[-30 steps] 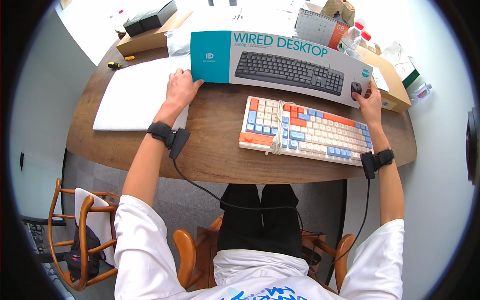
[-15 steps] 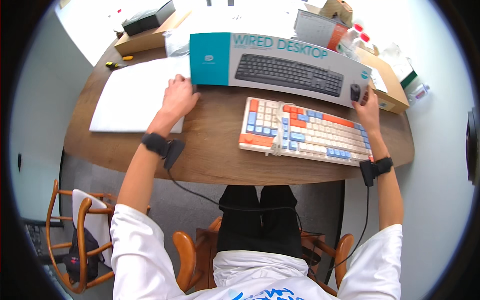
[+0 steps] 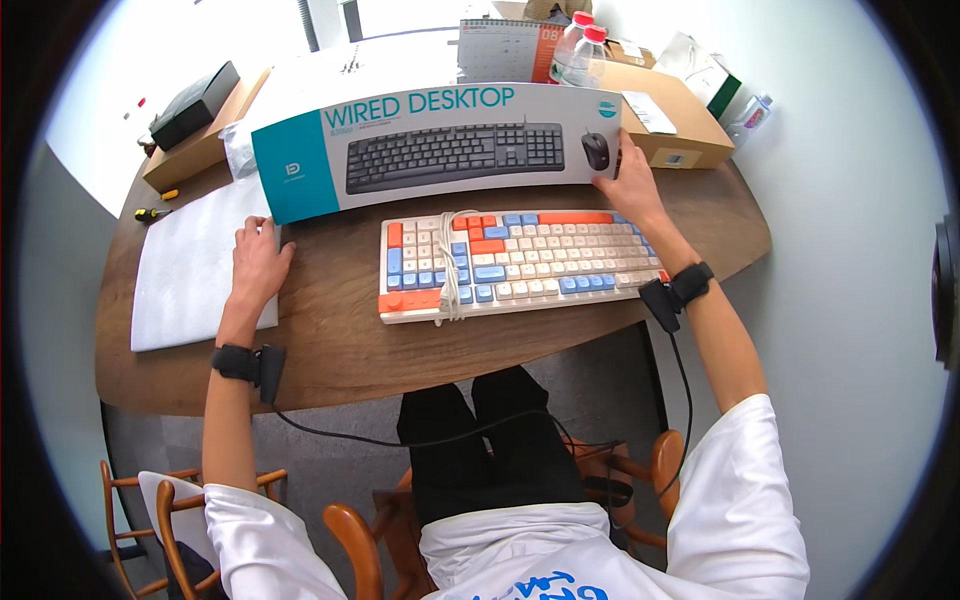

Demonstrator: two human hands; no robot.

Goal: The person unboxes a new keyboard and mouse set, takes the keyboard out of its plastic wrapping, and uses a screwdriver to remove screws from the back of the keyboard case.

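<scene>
A long teal-and-white keyboard box (image 3: pixel 450 190) stands on its edge, its front showing a printed black keyboard and mouse. My right hand (image 3: pixel 635 188) grips its right end, thumb on the front face and fingers behind. At the lower left corner of the box is my left hand (image 3: pixel 260 262), fingertips over the edge of a white foam sleeve (image 3: pixel 190 280) and thumb held apart. In front of the box lies a cream, orange and blue keyboard (image 3: pixel 540 262). Its coiled white cable (image 3: pixel 449 265) is wrapped across the keys near the left end.
Behind the box are a desk calendar (image 3: pixel 500 50), red-capped bottles (image 3: pixel 583 62) and a cardboard box (image 3: pixel 665 110). A black box (image 3: pixel 195 105) rests on cardboard at the far left. A screwdriver (image 3: pixel 152 214) lies beside the foam. Cables run from both wrist straps.
The view has turned, so the table and its contents appear further left. The keyboard box has shifted slightly left relative to the keyboard, with both hands staying at its ends.
</scene>
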